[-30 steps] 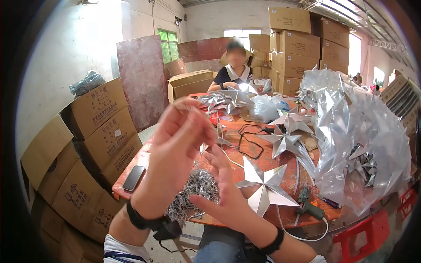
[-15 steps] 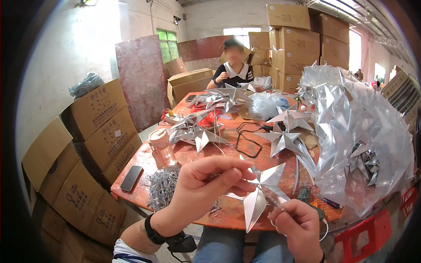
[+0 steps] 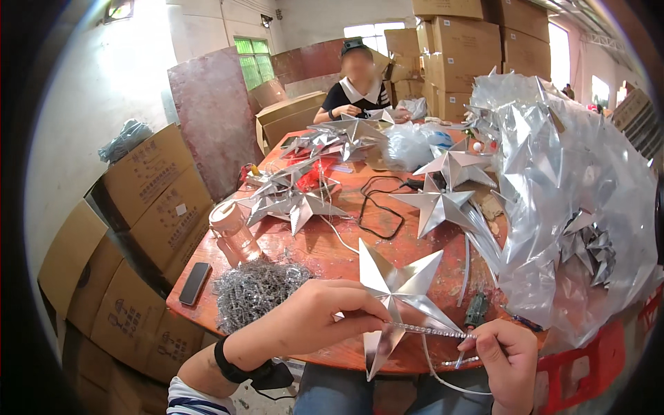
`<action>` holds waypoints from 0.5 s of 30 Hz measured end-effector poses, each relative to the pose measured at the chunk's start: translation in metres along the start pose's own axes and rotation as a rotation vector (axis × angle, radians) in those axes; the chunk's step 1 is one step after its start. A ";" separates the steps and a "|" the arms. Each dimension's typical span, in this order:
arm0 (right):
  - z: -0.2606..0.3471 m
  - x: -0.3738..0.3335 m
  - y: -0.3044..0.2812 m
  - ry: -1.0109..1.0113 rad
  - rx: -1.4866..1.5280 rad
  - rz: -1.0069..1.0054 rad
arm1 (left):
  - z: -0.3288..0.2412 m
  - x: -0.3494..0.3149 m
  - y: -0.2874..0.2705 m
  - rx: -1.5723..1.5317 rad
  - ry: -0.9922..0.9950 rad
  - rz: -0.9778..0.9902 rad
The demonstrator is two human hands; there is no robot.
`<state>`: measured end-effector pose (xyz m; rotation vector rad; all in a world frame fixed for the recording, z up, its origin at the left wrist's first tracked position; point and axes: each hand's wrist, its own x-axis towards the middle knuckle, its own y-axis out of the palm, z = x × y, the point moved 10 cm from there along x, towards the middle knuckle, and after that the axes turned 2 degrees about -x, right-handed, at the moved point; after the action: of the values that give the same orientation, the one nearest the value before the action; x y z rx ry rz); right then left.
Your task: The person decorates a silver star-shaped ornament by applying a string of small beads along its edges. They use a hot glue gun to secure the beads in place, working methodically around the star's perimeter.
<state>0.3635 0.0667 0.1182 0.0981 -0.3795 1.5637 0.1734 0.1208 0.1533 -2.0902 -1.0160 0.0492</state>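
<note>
A short silver beaded strand (image 3: 425,330) is stretched between my two hands, over the lower part of a large silver five-pointed star (image 3: 408,280) lying at the table's near edge. My left hand (image 3: 339,311) pinches the strand's left end between thumb and fingertips. At its right end my right hand (image 3: 510,360) closes thumb and forefinger on it, and a bit of the strand hangs below that grip. A tangled heap of silver beaded strands (image 3: 259,290) lies left of my left forearm. Beside my right hand is a small dark green tool (image 3: 476,309), its kind unclear.
A pink-tinted bottle (image 3: 234,232) and a phone (image 3: 196,283) are at the left. Silver stars (image 3: 297,204) are piled farther back, near a black cord loop (image 3: 379,207). A big clear plastic bag of stars (image 3: 567,200) fills the right. Across the table (image 3: 339,254) sits a person (image 3: 356,90).
My hands have moved apart, pulling the beaded strand taut, and my left hand has lowered. The view has shifted slightly. The person opposite has lowered a hand to the table.
</note>
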 end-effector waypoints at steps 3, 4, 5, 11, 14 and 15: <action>-0.011 0.001 -0.011 0.018 -0.070 -0.076 | 0.008 0.011 0.007 -0.079 -0.003 0.013; -0.016 0.001 -0.014 0.021 -0.083 -0.111 | 0.011 0.014 0.008 -0.076 -0.020 0.023; -0.020 0.002 -0.016 0.015 -0.071 -0.125 | 0.013 0.017 0.009 -0.074 -0.037 0.033; -0.034 0.010 -0.026 0.085 -0.090 -0.131 | 0.055 0.017 0.021 -0.417 -0.387 -0.042; -0.039 0.012 -0.030 0.051 -0.092 -0.201 | 0.061 0.021 0.023 -0.525 -0.398 -0.104; -0.039 0.013 -0.032 0.025 -0.102 -0.218 | 0.063 0.021 0.024 -0.547 -0.413 -0.106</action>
<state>0.4012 0.0899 0.0910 0.0392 -0.4146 1.3268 0.1812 0.1667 0.1006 -2.5769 -1.5198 0.1715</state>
